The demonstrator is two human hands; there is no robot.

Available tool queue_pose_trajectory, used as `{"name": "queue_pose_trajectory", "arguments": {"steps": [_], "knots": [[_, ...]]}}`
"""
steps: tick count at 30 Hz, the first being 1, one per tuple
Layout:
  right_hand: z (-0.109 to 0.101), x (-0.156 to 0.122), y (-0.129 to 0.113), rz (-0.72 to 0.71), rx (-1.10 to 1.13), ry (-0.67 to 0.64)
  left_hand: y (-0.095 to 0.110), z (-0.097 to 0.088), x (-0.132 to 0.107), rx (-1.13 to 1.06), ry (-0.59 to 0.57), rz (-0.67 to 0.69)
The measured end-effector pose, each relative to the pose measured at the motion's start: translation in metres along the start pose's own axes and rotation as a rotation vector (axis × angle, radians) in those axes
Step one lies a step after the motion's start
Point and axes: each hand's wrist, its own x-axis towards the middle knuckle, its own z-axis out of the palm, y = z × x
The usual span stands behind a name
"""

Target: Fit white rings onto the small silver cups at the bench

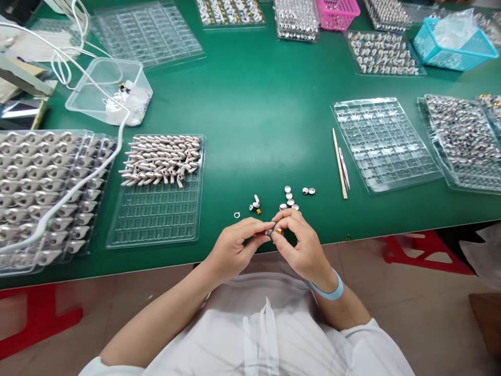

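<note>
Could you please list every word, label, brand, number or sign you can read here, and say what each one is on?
No readable text anywhere in this view.
Light-blue wristband: no lettering readable.
Blue basket and pink basket: no lettering readable.
Small part at the fingertips: too small to tell whether it is marked.

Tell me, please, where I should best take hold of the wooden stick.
Probably pinch the far end of the wooden stick, coming from its left: the thin stick lies flat, and that end reaches past the tweezers close on its right.
</note>
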Motion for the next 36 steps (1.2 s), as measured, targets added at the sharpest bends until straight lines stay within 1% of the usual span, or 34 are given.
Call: {"name": "queue_pose_trajectory", "arguments": {"steps": [3,7,16,21,22,24,26,28,31,36], "knots": [[-0.001,0.002,0.000,-0.001,-0.008,-0.018,-0.001,0.001,0.000,0.033,-0.017,0.003],[-0.004,0.003,-0.001,0.023,-0.017,-0.052,-0.002,0.002,-0.001,0.058,-0.022,0.039],[-0.009,0.006,0.000,0.080,0.073,-0.112,-0.002,0.006,-0.002,0.083,0.017,0.206],[-0.012,0.009,-0.001,0.107,0.099,-0.132,0.000,0.010,-0.004,0.052,0.045,0.200],[-0.012,0.010,-0.001,0.104,0.091,-0.130,0.001,0.010,-0.004,0.038,0.050,0.183],[-0.011,0.010,-0.001,0.097,0.065,-0.120,0.004,0.010,-0.004,-0.002,0.049,0.099],[-0.010,0.009,-0.001,0.103,0.038,-0.106,0.008,0.008,-0.003,-0.086,0.048,-0.046],[-0.009,0.007,-0.001,0.126,0.034,-0.091,0.012,0.007,-0.002,-0.215,0.049,-0.217],[-0.007,0.001,0.002,0.140,0.097,-0.051,0.019,0.004,0.001,-0.381,0.047,-0.407],[0.000,-0.011,0.007,0.126,0.187,0.045,0.025,0.002,0.009,-0.487,0.040,-0.555]]}}
